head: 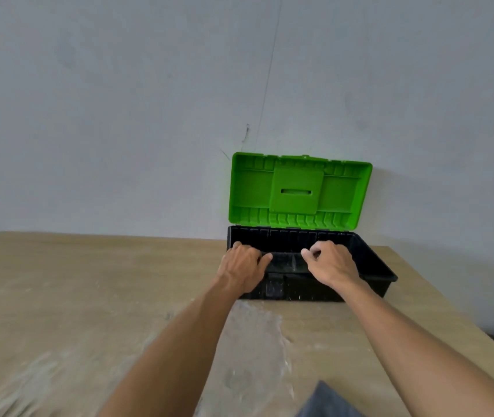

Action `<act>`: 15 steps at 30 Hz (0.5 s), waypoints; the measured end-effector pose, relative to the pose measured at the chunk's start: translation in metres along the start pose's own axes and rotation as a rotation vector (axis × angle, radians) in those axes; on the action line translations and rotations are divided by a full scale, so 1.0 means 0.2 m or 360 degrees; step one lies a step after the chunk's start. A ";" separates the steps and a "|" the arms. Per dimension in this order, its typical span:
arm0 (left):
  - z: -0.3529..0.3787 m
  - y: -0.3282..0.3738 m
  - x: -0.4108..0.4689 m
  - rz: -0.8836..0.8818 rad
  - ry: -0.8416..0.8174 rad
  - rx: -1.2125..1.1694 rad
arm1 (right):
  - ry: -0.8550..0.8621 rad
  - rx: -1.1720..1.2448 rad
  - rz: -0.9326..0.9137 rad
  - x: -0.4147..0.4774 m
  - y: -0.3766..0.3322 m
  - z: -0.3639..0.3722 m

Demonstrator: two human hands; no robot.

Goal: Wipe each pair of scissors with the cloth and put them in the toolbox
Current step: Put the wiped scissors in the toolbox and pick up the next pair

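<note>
Both hands (288, 266) block the open toolbox (372, 260) front; its right end stays free.

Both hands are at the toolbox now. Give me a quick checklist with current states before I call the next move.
1. Green plastic lid fully open, upright by the wall: ok.
2. Black plastic toolbox base flat on the wooden table: ok.
3. Left hand on the front rim: ok.
4. Right hand on the front rim, holding nothing visible: ok.
5. Scissors in view: not ok, none visible.
6. Dark grey cloth at the bottom edge, identity uncertain: cannot tell.
</note>
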State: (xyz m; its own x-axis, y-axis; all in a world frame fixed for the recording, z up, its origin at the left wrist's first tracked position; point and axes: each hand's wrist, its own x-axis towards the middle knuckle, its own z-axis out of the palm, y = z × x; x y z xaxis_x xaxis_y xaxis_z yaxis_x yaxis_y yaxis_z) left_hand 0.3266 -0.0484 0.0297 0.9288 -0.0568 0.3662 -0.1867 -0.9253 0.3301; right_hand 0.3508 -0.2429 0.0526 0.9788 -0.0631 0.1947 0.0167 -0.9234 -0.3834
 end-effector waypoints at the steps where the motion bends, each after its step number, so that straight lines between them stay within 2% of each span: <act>1: -0.02 0.00 -0.03 0.0013 0.0030 -0.0032 | 0.0000 0.0008 -0.0014 -0.04 -0.02 -0.02; 6: -0.23 -0.02 -0.26 0.0058 0.0130 -0.0110 | -0.0021 0.0142 -0.0095 -0.27 -0.17 -0.04; 9: -0.40 -0.07 -0.47 0.0078 0.0123 -0.0110 | 0.0002 0.0255 -0.0305 -0.50 -0.33 -0.02; 12: -0.53 -0.18 -0.70 -0.0021 0.0144 -0.0165 | -0.0031 0.0351 -0.0543 -0.78 -0.54 0.01; 15: -0.67 -0.32 -0.98 -0.0125 0.0142 -0.0162 | -0.0189 0.0407 -0.0735 -1.07 -0.72 0.05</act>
State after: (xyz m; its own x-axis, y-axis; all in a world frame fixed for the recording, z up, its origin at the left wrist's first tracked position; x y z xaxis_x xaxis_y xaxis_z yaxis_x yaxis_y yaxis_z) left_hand 0.1135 0.0721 0.0541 0.9104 0.0519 0.4105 -0.1505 -0.8826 0.4453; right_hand 0.1408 -0.0927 0.0564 0.8739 0.3846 0.2974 0.4855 -0.7223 -0.4925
